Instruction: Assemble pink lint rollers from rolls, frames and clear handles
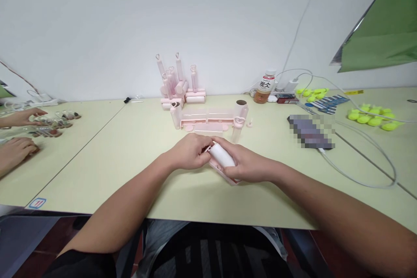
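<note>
Both hands meet over the table's near middle, around a pink-and-white lint roller (223,154). My right hand (250,163) wraps round its white sticky roll from the right. At the roll's upper left end, the fingers of my left hand (191,152) are closed on the end piece, partly hiding it. Below the roll shows a pale pink open case half (217,166). Just beyond my hands lie more pink case parts (208,128), with a roll showing its brown core (241,103) at the right and another upright roll (176,115) at the left.
Several pink lint rollers with heart-loop handles (178,69) stand by the wall. Rightward are a bottle (263,87), a phone (309,132) on a white cable (361,184) and yellow-green pieces (371,115). At far left, another person's hands (19,150) are near small clear-covered items (48,128).
</note>
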Available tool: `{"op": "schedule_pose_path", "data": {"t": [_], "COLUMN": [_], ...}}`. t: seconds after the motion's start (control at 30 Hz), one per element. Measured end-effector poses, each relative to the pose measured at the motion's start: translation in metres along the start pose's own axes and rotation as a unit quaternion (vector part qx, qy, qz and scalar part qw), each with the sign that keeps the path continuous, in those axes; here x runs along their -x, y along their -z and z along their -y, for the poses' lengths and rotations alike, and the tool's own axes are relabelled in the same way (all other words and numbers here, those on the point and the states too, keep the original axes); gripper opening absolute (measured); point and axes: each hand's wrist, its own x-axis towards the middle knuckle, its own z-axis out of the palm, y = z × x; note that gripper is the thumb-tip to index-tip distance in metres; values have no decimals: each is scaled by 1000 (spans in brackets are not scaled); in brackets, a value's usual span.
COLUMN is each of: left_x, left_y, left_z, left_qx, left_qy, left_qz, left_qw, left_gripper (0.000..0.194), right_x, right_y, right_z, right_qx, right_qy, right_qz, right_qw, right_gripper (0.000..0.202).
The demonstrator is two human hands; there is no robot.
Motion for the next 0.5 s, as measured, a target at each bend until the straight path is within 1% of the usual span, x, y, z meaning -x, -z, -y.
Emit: {"op": "schedule_pose_path", "data": {"t": [0.13,0.3,0.4,0.5], "left_x": [0,1,3,4], "left_y": [-1,-1,0,1], "left_z": [0,1,4,9], "left_qx": [12,48,83,108], "left_qy": [2,24,41,41], "left_qz": [-6,-17,-15,-14], "left_qw": [1000,998,996,993], "left_gripper": [12,16,16,20], "right_x": [1,2,2,0], "right_y": [3,4,2,-1], "right_z": [0,3,2,-5], "right_qx": [-10,18,54,84], "right_qy": [-2,24,51,85], "right_qz": [16,19,3,-29], "right_qw": [1000,999,997,992], "right_gripper": [86,89,86,84]}}
